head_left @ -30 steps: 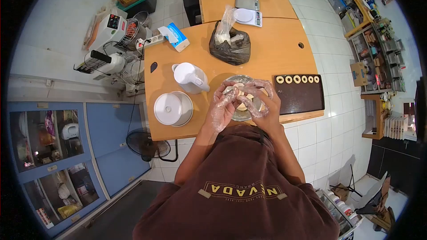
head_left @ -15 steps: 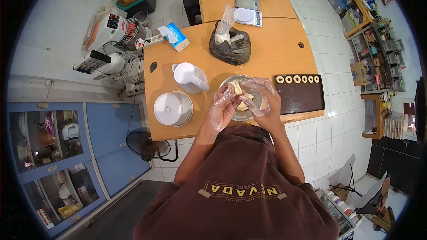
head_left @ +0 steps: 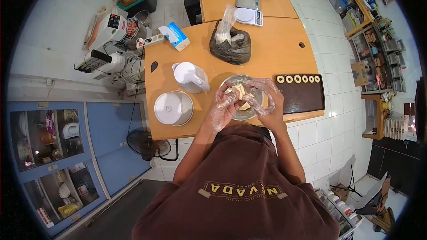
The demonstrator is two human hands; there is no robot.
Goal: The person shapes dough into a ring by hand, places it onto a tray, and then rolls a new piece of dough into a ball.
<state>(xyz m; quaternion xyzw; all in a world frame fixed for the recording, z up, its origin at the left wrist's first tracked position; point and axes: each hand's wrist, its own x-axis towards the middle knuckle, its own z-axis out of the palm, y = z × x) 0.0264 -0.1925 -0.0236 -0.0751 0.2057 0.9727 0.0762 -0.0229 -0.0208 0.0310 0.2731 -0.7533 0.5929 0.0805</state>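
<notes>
Looking down from the head camera, a person in a brown shirt stands at a wooden counter (head_left: 271, 49). Both hands wear clear plastic gloves and meet over a metal bowl (head_left: 240, 82) near the counter's front edge. The left hand (head_left: 221, 106) and right hand (head_left: 266, 100) are close together, fingers pinching a pale piece of dough (head_left: 239, 91) between them. Just right of the bowl lies a dark baking tray (head_left: 302, 98) with a row of dough rings (head_left: 297, 79). A white jug (head_left: 189, 76) stands left of the bowl.
</notes>
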